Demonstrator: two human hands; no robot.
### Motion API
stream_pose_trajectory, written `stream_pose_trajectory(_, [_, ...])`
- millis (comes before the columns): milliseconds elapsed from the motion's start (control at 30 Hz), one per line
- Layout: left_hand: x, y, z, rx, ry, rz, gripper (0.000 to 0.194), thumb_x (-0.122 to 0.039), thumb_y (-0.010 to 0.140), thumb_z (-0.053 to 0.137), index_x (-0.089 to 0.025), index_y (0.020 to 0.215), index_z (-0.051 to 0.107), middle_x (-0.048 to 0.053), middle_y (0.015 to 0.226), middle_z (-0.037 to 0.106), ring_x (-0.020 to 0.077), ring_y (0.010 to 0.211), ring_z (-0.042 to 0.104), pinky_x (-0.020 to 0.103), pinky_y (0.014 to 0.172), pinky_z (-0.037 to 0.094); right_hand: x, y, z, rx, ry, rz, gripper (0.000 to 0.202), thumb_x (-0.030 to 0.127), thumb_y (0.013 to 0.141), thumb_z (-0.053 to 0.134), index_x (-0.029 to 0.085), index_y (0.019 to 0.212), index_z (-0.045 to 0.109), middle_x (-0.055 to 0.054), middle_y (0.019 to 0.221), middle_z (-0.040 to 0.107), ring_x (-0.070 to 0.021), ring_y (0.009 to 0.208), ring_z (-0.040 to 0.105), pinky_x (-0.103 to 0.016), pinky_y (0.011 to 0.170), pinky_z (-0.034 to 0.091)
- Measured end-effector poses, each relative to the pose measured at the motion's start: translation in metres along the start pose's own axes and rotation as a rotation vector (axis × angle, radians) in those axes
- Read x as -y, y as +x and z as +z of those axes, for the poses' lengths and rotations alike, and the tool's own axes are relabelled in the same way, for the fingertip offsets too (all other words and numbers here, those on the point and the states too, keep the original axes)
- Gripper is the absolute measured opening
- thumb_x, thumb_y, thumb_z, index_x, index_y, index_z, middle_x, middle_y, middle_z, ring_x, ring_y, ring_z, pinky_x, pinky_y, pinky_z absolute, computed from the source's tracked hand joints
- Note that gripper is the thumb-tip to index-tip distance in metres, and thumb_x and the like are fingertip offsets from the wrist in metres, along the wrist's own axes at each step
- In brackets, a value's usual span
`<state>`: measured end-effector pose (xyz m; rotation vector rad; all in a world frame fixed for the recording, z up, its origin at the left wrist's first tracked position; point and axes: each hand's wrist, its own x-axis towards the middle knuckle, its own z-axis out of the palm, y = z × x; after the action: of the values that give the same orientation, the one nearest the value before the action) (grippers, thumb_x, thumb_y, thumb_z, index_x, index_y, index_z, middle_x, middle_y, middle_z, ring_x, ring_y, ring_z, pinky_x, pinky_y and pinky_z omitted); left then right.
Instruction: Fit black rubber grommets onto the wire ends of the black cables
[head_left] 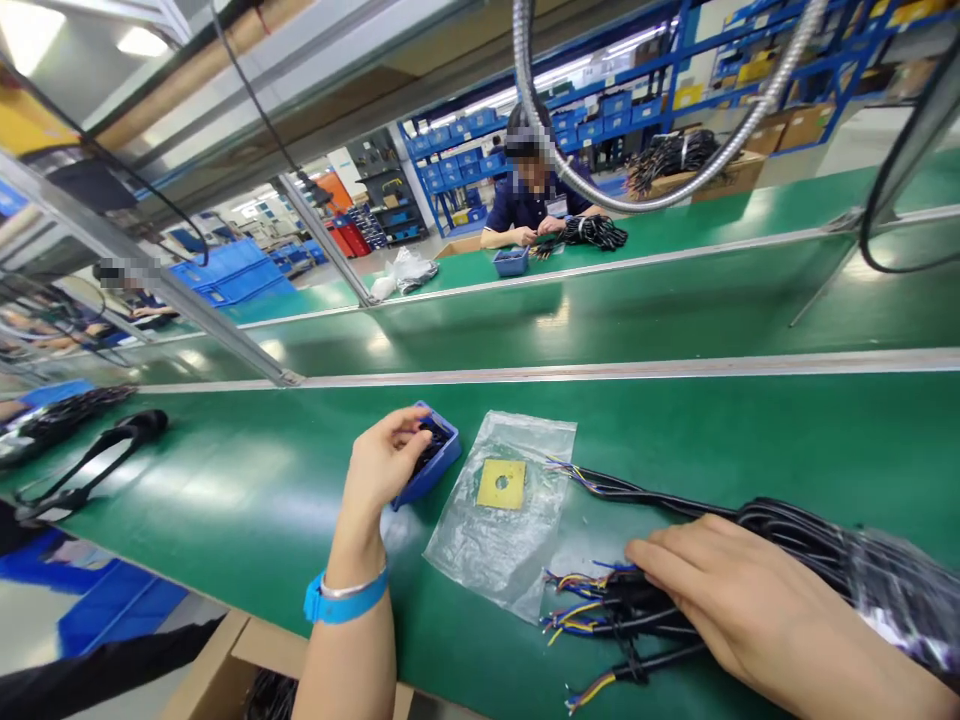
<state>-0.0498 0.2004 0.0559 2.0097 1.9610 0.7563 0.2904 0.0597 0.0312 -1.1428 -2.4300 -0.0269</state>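
My left hand, with a blue band at the wrist, is at a small blue bin of small black parts. Its thumb and fingers are curled close together over the parts; anything pinched between them is too small to make out. My right hand lies over a bundle of black cables, its fingers together and wrapped over the cables. Stripped ends with coloured wires stick out to its left. Between the hands, a yellow square plate with a round hole rests on a clear plastic bag.
A cardboard box stands below the front edge of the green bench. More black cables lie at the far left. Across the bench a person handles cables beside another blue bin. A metal hose hangs overhead.
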Motion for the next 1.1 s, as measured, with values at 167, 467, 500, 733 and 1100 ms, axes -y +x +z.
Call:
stream_pose_trajectory(167, [-0.036, -0.023, 0.024, 0.343, -0.266, 0.221, 0.021, -0.028, 0.08, 0.057, -0.015, 0.094, 0.066, 0.008, 0.09, 0.073, 0.0179, 0.074, 0.069, 0.027, 0.069, 0.054, 0.002, -0.002, 0.004, 0.016, 0.019, 0.06, 0.036, 0.005, 0.088, 0.032, 0.022, 0.103, 0.06, -0.003, 0.078, 0.062, -0.0176, 0.067, 0.058, -0.031, 0.064, 0.041])
stream_pose_trajectory(467, [-0.053, -0.033, 0.051, 0.401, 0.157, 0.383, 0.012, -0.013, 0.074, 0.058, -0.018, 0.07, 0.068, 0.005, 0.078, 0.068, 0.0206, 0.071, 0.062, 0.032, 0.067, 0.046, 0.003, -0.001, 0.002, 0.027, 0.029, 0.063, 0.033, 0.008, 0.09, 0.033, 0.022, 0.103, 0.061, -0.003, 0.077, 0.061, -0.0167, 0.066, 0.054, -0.03, 0.064, 0.036])
stream_pose_trajectory(500, [-0.053, -0.034, 0.052, 0.409, 0.163, 0.387, 0.012, -0.012, 0.072, 0.058, -0.018, 0.069, 0.069, 0.005, 0.077, 0.068, 0.0209, 0.072, 0.061, 0.032, 0.067, 0.046, 0.003, -0.001, 0.002, 0.031, 0.035, 0.063, 0.033, 0.009, 0.091, 0.032, 0.022, 0.103, 0.06, -0.002, 0.076, 0.06, -0.0168, 0.066, 0.053, -0.03, 0.063, 0.035])
stream_pose_trajectory(733, [-0.055, -0.033, 0.048, 0.367, 0.115, 0.384, 0.012, -0.012, 0.071, 0.057, -0.018, 0.065, 0.065, 0.006, 0.076, 0.066, 0.0238, 0.08, 0.055, 0.036, 0.072, 0.044, 0.003, -0.001, 0.003, 0.114, 0.119, 0.135, 0.021, 0.024, 0.098, 0.037, 0.021, 0.098, 0.058, -0.001, 0.077, 0.058, -0.0176, 0.068, 0.051, -0.033, 0.069, 0.034])
stream_pose_trajectory(1100, [-0.111, -0.078, 0.07, 0.795, -1.333, -0.274, 0.026, -0.022, 0.064, 0.076, -0.015, 0.066, 0.051, 0.007, 0.088, 0.071, 0.0098, 0.062, 0.062, 0.021, 0.06, 0.051, 0.011, 0.012, -0.004, -0.098, 0.325, 0.255, 0.024, 0.02, 0.096, 0.041, 0.023, 0.114, 0.057, -0.001, 0.082, 0.063, -0.0126, 0.073, 0.056, -0.029, 0.07, 0.034])
